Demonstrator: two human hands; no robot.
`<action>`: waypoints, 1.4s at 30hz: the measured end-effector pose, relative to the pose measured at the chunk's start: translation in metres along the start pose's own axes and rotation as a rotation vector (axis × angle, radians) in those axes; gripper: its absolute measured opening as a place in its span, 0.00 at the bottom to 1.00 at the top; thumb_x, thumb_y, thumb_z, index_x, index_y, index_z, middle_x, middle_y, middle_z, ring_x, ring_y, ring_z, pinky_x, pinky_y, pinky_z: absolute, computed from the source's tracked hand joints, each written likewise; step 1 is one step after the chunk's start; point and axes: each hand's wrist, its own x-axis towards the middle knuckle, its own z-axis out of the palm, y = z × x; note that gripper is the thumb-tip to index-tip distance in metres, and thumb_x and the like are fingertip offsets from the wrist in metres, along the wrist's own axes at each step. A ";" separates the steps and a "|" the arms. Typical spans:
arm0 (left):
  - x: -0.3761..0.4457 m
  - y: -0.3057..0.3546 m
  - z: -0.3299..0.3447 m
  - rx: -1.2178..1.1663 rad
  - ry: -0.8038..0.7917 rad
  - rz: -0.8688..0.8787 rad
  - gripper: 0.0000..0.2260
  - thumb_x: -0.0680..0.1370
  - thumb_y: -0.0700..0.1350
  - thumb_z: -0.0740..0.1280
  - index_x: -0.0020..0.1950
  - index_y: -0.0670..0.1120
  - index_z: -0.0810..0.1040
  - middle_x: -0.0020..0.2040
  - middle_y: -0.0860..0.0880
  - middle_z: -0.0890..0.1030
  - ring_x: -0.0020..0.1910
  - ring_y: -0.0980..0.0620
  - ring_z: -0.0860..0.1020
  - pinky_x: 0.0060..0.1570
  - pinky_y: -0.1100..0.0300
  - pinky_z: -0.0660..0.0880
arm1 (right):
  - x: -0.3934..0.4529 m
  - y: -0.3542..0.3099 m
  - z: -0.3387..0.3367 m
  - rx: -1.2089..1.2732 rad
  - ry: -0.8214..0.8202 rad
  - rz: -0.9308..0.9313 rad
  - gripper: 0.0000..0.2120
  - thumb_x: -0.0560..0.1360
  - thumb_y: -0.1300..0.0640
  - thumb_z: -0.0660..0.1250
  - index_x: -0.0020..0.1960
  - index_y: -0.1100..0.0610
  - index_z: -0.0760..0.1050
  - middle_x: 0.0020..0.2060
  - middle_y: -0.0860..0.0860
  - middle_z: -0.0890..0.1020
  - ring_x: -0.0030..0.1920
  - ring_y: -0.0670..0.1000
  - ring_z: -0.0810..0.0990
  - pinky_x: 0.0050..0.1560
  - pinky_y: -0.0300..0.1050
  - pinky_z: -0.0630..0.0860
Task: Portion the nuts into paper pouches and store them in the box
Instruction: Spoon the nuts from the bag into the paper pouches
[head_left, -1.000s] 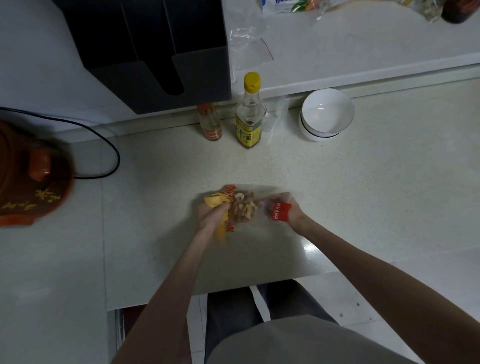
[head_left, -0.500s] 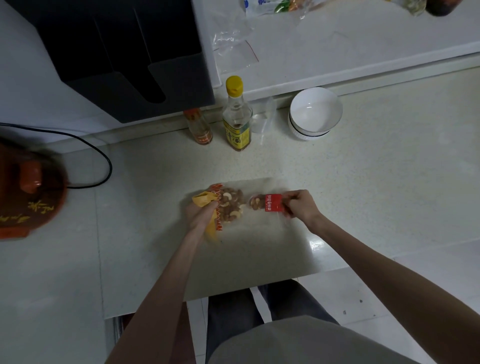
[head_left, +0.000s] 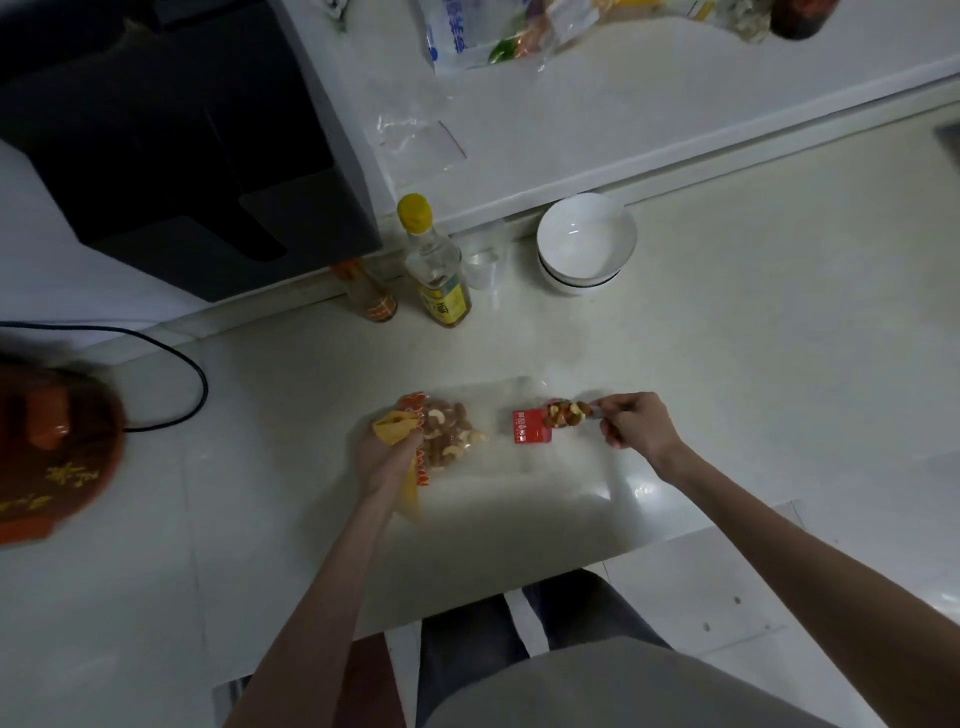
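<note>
ur left hand (head_left: 387, 457) grips the nut bag (head_left: 441, 436) w/ curled fingers; ur right hand (head_left: 636, 423) pinches a spoon (head_left: 566, 414) heaped w/ nuts, above the red label (head_left: 531, 426).

There is one view only, from a wide-angle camera worn on the person's head. It looks forward and steeply down onto the pale surface (head_left: 727, 364), so both forearms reach up into the picture from the bottom edge and the person's lap fills the lower middle. The left hand (head_left: 382, 457) and right hand (head_left: 636, 423) sit near the centre, at arm's length from the lens. The far edge of the view takes in the raised ledge (head_left: 623, 119) behind the surface. Straight lines bow toward the edges.
</note>
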 end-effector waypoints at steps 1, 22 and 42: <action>-0.002 0.002 -0.001 0.016 -0.009 0.023 0.10 0.69 0.36 0.74 0.47 0.47 0.81 0.44 0.49 0.80 0.43 0.52 0.79 0.41 0.67 0.73 | -0.002 0.000 -0.005 0.000 0.008 0.002 0.12 0.74 0.70 0.60 0.43 0.65 0.83 0.24 0.56 0.76 0.25 0.51 0.71 0.28 0.41 0.71; -0.081 0.107 -0.023 0.145 -0.049 0.571 0.28 0.62 0.48 0.75 0.56 0.61 0.67 0.51 0.56 0.74 0.51 0.52 0.75 0.52 0.55 0.76 | -0.116 -0.190 -0.058 -0.116 -0.256 -0.372 0.08 0.73 0.65 0.66 0.40 0.62 0.84 0.22 0.51 0.71 0.22 0.49 0.64 0.22 0.36 0.62; -0.100 0.189 -0.041 0.149 0.145 0.860 0.27 0.59 0.59 0.67 0.54 0.66 0.59 0.46 0.72 0.68 0.53 0.81 0.61 0.52 0.73 0.57 | -0.172 -0.287 -0.057 -0.556 -0.103 -0.638 0.14 0.68 0.67 0.61 0.33 0.58 0.82 0.17 0.49 0.74 0.19 0.51 0.69 0.22 0.36 0.67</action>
